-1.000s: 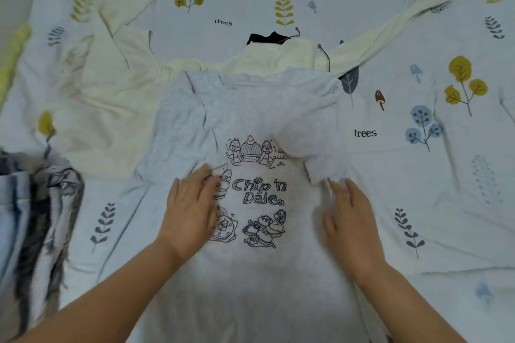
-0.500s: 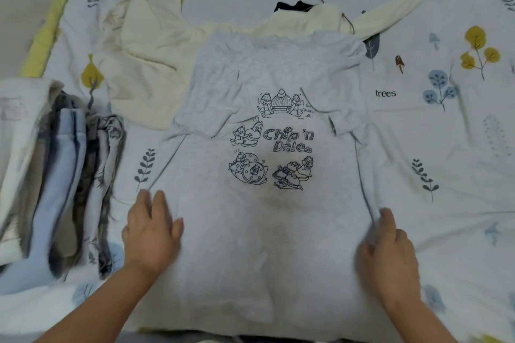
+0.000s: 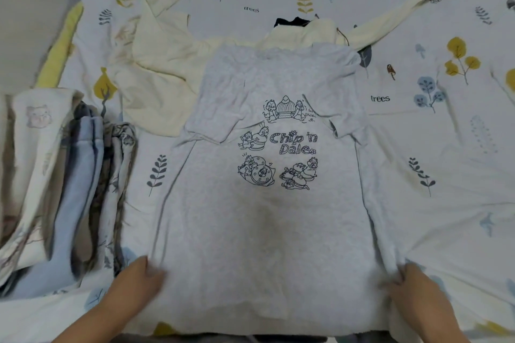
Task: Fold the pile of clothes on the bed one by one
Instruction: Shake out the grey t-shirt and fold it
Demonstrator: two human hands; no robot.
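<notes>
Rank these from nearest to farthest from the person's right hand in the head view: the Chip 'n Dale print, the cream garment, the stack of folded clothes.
Measured from the right hand:
1. Chip 'n Dale print, up and left, mid-shirt.
2. Stack of folded clothes, far left edge of the bed.
3. Cream garment, far upper left, behind the shirt.
The last two are fairly close to call.

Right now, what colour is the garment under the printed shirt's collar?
Cream long-sleeved garment, clearest in the head view.

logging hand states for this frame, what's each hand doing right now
Left hand: grips the lower left edge of the grey t-shirt.
Right hand: grips the t-shirt's lower right edge, fabric bunched at the fingers.
</notes>
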